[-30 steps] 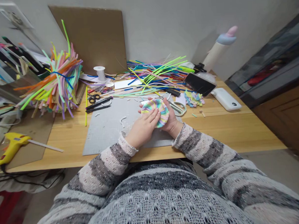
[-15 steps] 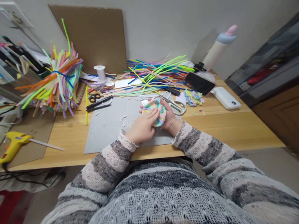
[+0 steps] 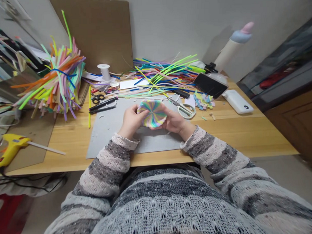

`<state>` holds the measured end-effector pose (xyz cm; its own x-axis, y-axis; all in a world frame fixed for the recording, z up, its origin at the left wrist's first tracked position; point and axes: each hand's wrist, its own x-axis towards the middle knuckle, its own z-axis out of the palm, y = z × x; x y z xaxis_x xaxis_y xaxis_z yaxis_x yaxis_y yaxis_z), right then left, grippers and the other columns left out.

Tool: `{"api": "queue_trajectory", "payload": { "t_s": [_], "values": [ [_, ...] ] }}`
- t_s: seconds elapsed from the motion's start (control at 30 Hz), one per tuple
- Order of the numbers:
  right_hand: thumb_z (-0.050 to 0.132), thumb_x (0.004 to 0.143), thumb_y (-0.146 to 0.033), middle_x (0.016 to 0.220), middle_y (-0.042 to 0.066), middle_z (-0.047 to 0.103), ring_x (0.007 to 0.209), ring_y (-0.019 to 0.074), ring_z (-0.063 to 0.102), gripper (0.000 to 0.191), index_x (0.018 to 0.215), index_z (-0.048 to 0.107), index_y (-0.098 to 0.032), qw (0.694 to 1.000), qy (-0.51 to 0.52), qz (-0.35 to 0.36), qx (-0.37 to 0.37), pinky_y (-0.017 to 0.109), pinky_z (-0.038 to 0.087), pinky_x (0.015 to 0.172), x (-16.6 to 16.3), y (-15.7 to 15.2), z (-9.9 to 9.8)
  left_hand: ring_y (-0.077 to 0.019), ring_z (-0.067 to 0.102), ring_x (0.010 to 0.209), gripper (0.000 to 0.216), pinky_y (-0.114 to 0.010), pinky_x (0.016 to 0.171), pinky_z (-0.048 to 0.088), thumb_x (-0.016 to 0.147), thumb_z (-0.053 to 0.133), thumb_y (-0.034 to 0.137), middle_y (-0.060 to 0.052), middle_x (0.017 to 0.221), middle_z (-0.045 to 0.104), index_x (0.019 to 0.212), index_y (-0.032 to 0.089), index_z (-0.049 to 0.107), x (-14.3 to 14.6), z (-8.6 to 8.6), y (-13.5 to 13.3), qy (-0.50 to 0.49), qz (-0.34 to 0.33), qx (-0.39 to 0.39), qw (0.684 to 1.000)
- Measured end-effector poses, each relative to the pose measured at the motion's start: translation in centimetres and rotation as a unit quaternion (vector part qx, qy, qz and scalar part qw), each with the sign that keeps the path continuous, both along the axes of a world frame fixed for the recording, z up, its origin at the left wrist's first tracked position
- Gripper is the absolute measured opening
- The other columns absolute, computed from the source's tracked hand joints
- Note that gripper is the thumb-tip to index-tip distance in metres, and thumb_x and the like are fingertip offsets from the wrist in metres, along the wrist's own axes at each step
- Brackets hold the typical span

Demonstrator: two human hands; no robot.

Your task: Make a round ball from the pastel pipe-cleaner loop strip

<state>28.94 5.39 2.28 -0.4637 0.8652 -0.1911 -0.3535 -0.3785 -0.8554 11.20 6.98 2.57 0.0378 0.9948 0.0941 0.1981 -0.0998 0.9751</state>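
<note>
Between my two hands is a round pastel disc (image 3: 152,113) with stripes that run out from its centre; it looks made of pipe cleaners. My left hand (image 3: 132,120) grips its left edge, the thumb lying on the front face. From the right, my right hand (image 3: 174,120) holds the lower right edge, with some fingers hidden behind it. The disc is held up over a grey mat (image 3: 115,132). Just right of it lie white-handled scissors (image 3: 185,110), and beyond them a small heap of pastel pieces (image 3: 204,100).
A yellow glue gun (image 3: 11,149) lies at the left, near a thick bundle of pipe cleaners (image 3: 60,79). Loose pipe cleaners (image 3: 167,75) spread along the back. A phone (image 3: 210,85) and a white power bank (image 3: 238,102) are at the right. Black pens (image 3: 103,105) lie on the mat's corner.
The disc has turned its striped face toward me and moved slightly left. My left hand went from lying flat over it to gripping its left edge.
</note>
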Motion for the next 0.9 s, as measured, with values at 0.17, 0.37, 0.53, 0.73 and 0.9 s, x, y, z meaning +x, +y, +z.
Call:
{"api": "queue_trajectory", "payload": {
  "t_s": [0.17,0.37,0.53,0.73,0.9],
  "values": [
    [0.083,0.058,-0.036,0.093,0.006,0.075,0.088,0.0244,0.068,0.04,0.09,0.072,-0.016,0.948,-0.178,-0.196,0.177,0.039,0.051,0.089,-0.5,0.6,-1.6,-0.0179,0.062,0.073,0.031,-0.026,0.068,0.047,0.066,0.071,0.035,-0.003,0.079,0.071,0.086,0.011,0.071,0.3,-0.4,0.1,-0.005,-0.046,-0.009,0.999],
    [0.078,0.06,-0.038,0.083,0.006,0.075,0.075,0.0213,0.065,0.034,0.082,0.073,-0.013,0.919,-0.272,-0.207,0.196,0.033,0.05,0.073,-0.3,0.8,-2.1,-0.0193,0.064,0.074,0.028,-0.026,0.067,0.046,0.069,0.069,0.031,-0.003,0.081,0.075,0.088,0.012,0.076,0.6,-1.3,0.0,0.074,-0.029,-0.004,0.997],
    [0.073,0.063,-0.033,0.075,0.005,0.074,0.07,0.0208,0.065,0.026,0.078,0.074,-0.012,0.893,-0.311,-0.256,0.2,0.031,0.048,0.067,-0.8,0.8,-2.7,-0.0167,0.061,0.066,0.025,-0.024,0.06,0.04,0.071,0.07,0.032,-0.001,0.069,0.072,0.083,0.012,0.077,1.0,-1.3,-0.2,0.139,0.03,0.001,0.99],
    [0.069,0.067,-0.034,0.076,0.007,0.075,0.071,0.0225,0.066,0.026,0.081,0.075,-0.013,0.868,-0.343,-0.28,0.224,0.03,0.047,0.065,-1.4,0.4,-3.0,-0.0143,0.056,0.061,0.017,-0.023,0.056,0.036,0.072,0.068,0.027,0.0,0.06,0.067,0.071,0.011,0.075,1.8,-1.4,-0.4,0.138,0.063,0.007,0.988],
    [0.068,0.069,-0.03,0.078,0.008,0.076,0.072,0.0229,0.067,0.022,0.081,0.075,-0.013,0.852,-0.366,-0.288,0.237,0.031,0.048,0.067,-1.2,0.4,-2.7,-0.0154,0.06,0.067,0.017,-0.023,0.063,0.043,0.071,0.067,0.024,0.0,0.07,0.071,0.08,0.013,0.076,1.7,-2.2,0.3,0.088,0.028,-0.002,0.996]
  ]
}}
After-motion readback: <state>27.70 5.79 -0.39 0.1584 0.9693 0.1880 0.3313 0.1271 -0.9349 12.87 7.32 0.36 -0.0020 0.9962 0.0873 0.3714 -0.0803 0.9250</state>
